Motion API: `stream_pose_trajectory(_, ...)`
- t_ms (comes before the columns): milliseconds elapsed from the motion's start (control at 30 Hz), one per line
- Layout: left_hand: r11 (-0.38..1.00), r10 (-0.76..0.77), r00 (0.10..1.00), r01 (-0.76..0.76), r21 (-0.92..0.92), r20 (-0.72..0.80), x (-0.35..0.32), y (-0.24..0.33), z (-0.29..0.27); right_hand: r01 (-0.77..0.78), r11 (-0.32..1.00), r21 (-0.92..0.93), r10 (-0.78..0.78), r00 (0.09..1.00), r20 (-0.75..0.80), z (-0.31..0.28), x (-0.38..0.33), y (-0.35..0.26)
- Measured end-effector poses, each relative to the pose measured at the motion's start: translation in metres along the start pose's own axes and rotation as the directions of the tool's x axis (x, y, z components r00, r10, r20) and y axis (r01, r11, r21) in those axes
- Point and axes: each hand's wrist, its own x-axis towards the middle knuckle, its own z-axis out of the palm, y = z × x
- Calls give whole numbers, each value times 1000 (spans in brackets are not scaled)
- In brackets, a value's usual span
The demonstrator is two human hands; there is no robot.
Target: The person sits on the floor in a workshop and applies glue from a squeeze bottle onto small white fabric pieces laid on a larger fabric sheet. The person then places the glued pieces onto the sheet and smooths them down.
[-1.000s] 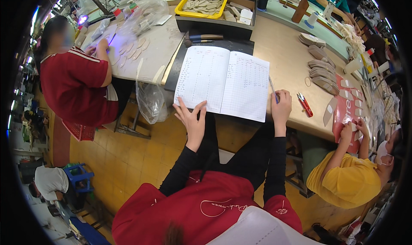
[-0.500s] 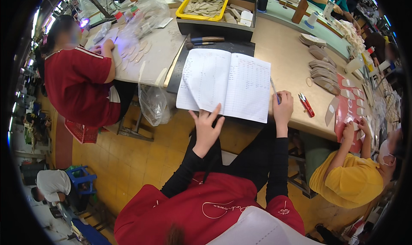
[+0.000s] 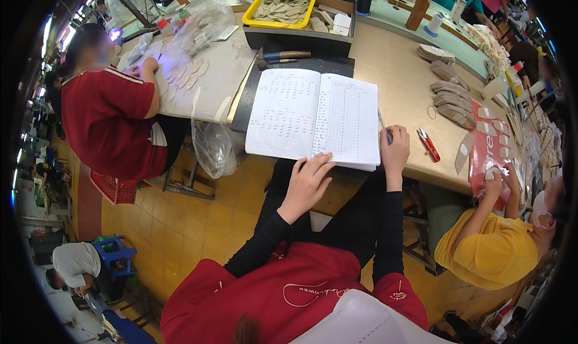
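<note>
An open notebook (image 3: 283,109) with handwritten, ruled pages lies at the table's near edge in front of me. My left hand (image 3: 309,182) reaches over its lower edge near the spine, fingers stretched out and touching the bottom of the right-hand page. Beside the notebook's right edge, my right hand (image 3: 395,148) rests on the table, closed around a pen (image 3: 383,127) whose tip points away from me. A pair of red-handled thread snips (image 3: 428,145) lies just right of that hand.
Behind the notebook are a hammer (image 3: 286,55) and a black box (image 3: 301,41) with a yellow tray (image 3: 247,20) of beige pieces. Stacked beige pieces (image 3: 453,97) stand at right. Co-workers sit at left, in a red shirt (image 3: 108,124), and right, in yellow (image 3: 487,247).
The left page, curled up before, now lies flat, and different writing shows on both pages. My left hand has moved right along the lower edge. My right hand still holds the pen.
</note>
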Motion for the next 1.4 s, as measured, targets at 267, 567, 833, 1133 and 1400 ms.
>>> stream_pose_trajectory(267,987,-138,974,120,-107,-182,26,-13,-9,-7,1000,3,7,1000,4,-1,-1,0)
stream_pose_trajectory(567,891,-293,931,182,-417,-219,7,-35,-3,0,1000,-2,0,1000,-1,-1,0,-1)
stream_pose_trajectory(833,915,-387,692,369,-161,-609,-8,-50,15,3,1000,-8,-3,1000,-9,1,0,0)
stream_pose_trajectory(1133,502,-858,360,443,-743,-365,-15,-62,16,-3,998,-70,4,1000,12,0,0,-2)
stream_pose_trajectory(1400,360,-863,501,525,-771,-62,-16,-22,31,53,984,-170,-75,989,-124,3,-2,1)
